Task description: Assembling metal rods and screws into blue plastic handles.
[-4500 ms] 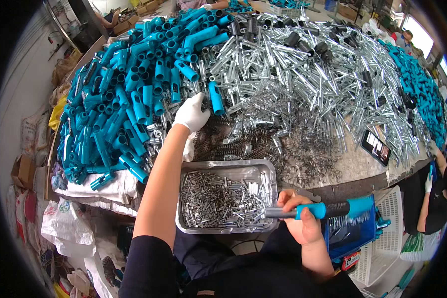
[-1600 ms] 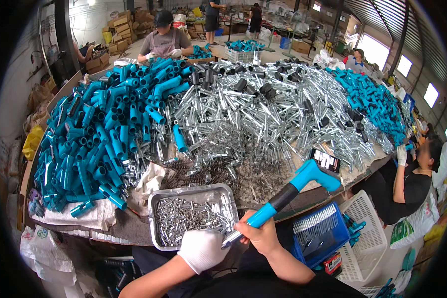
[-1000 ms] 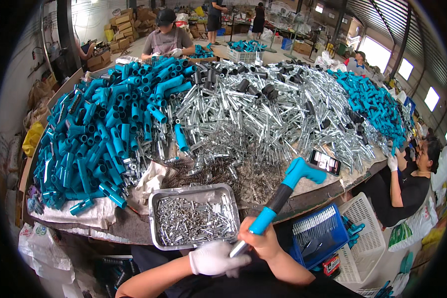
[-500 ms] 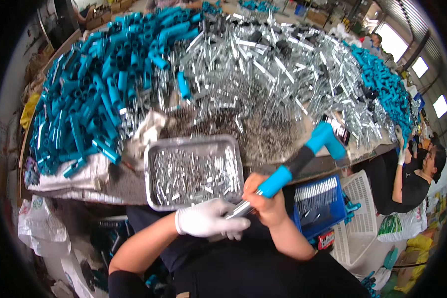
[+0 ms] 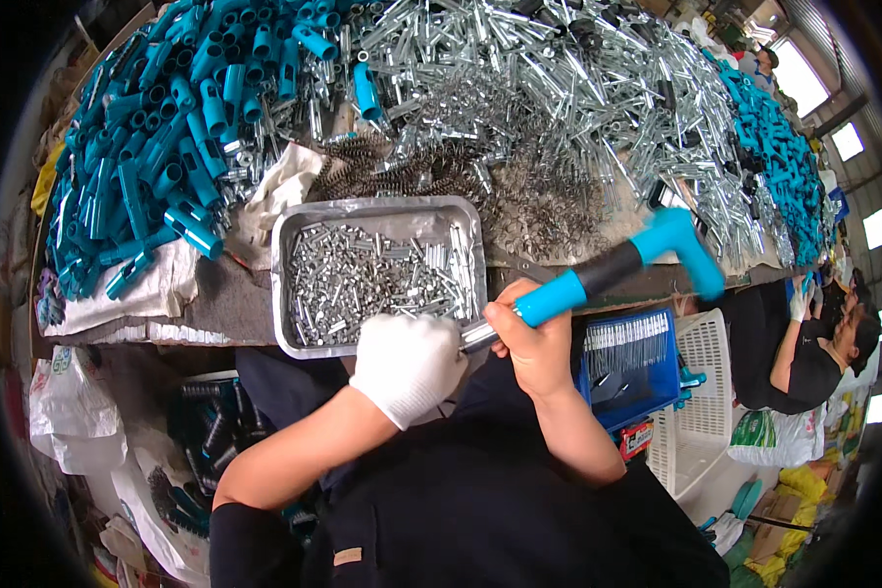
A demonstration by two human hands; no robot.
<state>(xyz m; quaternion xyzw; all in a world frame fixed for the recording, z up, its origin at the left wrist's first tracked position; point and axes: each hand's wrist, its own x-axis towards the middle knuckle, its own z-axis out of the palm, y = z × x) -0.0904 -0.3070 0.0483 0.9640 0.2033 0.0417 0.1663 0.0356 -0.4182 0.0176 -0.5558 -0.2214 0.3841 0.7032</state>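
A teal tool (image 5: pixel 608 269) with a black middle, a bent L-shaped end and a bright metal shaft slants up to the right across my front. My bare right hand (image 5: pixel 534 348) pinches it where the teal sleeve meets the metal. In a white knitted glove, my left hand (image 5: pixel 407 365) is closed round the shaft's lower end, which its fingers hide. Just beyond the glove lies a metal tray (image 5: pixel 280 284) holding many small silver pins and rods (image 5: pixel 348 279). The bent end, a little blurred, hangs over the bench's front edge.
Teal tubular parts (image 5: pixel 181 127) are heaped at the bench's left, silver metal parts (image 5: pixel 519 78) across its middle and right. Springs (image 5: pixel 402 171) lie behind the tray. Right of my knees are a blue bin (image 5: pixel 617 412) and a white crate (image 5: pixel 706 372). A co-worker (image 5: pixel 813 353) sits farther right.
My left hand has gone from loosely extended fingers to a closed grip round the shaft's end. The tool's bent end has swung right. The whole view has shifted, with the bench higher in it.
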